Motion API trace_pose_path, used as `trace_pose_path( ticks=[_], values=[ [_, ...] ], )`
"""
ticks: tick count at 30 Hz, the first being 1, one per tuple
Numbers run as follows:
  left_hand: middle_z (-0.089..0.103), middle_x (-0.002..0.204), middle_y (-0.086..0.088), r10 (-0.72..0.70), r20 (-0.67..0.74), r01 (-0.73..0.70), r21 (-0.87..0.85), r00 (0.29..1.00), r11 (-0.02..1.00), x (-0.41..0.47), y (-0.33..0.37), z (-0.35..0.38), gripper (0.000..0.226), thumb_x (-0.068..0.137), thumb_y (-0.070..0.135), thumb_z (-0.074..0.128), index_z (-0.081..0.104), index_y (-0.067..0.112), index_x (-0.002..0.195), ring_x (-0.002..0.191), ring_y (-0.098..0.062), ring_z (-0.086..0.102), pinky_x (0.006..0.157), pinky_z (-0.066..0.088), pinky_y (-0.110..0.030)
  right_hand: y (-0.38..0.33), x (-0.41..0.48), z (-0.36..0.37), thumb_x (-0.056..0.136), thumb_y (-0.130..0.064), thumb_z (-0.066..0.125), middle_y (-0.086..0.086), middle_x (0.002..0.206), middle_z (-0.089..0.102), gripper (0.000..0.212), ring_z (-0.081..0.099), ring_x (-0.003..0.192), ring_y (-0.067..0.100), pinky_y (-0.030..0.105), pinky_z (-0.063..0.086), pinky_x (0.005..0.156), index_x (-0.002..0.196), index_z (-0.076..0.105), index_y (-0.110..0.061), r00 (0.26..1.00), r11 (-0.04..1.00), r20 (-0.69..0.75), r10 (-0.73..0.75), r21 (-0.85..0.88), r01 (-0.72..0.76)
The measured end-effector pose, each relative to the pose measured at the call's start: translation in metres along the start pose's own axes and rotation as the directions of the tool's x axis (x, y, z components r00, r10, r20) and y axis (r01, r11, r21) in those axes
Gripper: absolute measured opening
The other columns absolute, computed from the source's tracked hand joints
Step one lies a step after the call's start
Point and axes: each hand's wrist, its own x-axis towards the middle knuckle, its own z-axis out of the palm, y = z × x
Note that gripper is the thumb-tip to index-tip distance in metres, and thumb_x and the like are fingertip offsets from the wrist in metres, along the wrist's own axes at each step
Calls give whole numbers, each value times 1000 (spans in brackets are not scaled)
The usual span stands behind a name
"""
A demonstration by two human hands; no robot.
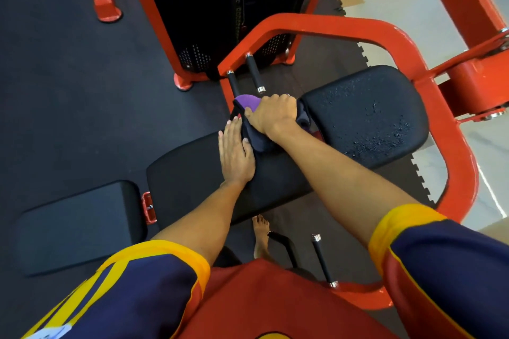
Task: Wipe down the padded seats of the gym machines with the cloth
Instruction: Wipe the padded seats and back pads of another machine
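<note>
Sleeves: two, navy with yellow cuffs, one on each arm at the bottom edge.
Foot: one, bare, on the dark floor just below the middle pad.
Near handles: two black bars with metal end caps, side by side to the right of the foot.
Pads: three, all black, set in a row from lower left to upper right.
Small pad: nearest, at the left, apart from both hands.
Middle pad: joined to the small pad by an orange bracket; both forearms stretched over it.
Left hand: flat, palm down on the middle pad, fingers straight and together, thumb side touching the cloth.
Cloth: one, dark with a purple part, bunched at the far end of the middle pad, by the gap before the far pad.
Right hand: on top of the cloth, fingers curled over it in a grip.
Far pad: speckled with small shiny drops, untouched by either hand.
Far handles: two black bars with metal caps, just beyond the cloth.
Frame: orange tubing, looping round the far pad.
Weight cover: one, black and perforated, behind the frame.
Floor: black matting; pale tiles at the upper right.
</note>
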Motion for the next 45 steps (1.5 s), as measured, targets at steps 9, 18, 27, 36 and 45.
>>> trace_pose_path(
  ticks=[9, 18, 27, 36, 45],
  values=[
    [36, 160, -12, -6, 17, 5, 48, 1000, 999, 1, -4, 2, 60, 100, 25, 23, 33, 1, 154, 152, -21, 26, 128, 7, -43, 7, -26, 21, 102, -62, 37, 13, 151, 45, 67, 39, 138, 44, 52, 34, 111, 150, 42, -16, 996, 996, -89, 10, 87, -2],
    [31, 163, -4, 25, 51, -29, 80, 998, 996, 0, -2, -2, 61, 97, 18, 28, 27, 11, 157, 155, -17, 16, 128, 7, -45, 17, -101, 68, 95, -42, 65, 14, 160, 39, 66, 47, 128, 50, 59, 46, 102, 152, 47, -16, 919, 996, -386, 82, 65, -61],
    [27, 165, -6, -70, 109, 71, -11, 992, 997, 7, 23, -10, 55, 102, 11, 39, 30, 7, 156, 156, -19, 13, 127, -3, -41, 30, -143, 50, 86, -13, 74, 18, 147, 52, 51, 57, 101, 47, 48, 52, 75, 135, 60, -11, 849, 958, -448, 280, 189, -217],
    [40, 158, -6, 122, 152, -105, -117, 981, 988, 22, 80, 7, 47, 103, 16, 36, 42, 8, 149, 152, -19, 24, 127, -2, -36, 81, -122, 22, 89, -35, 71, 16, 163, 33, 73, 30, 149, 45, 58, 18, 121, 154, 44, -14, 823, 946, -471, 319, 101, -309],
    [50, 151, -7, 71, 0, -71, -24, 997, 997, 15, 89, 23, 58, 98, 31, 25, 48, 6, 146, 148, -19, 34, 127, 7, -37, 75, -65, 13, 98, -63, 36, 21, 169, 13, 86, 2, 154, 50, 68, 4, 122, 163, 17, -10, 934, 977, -325, 147, -97, -188]
  ],
)
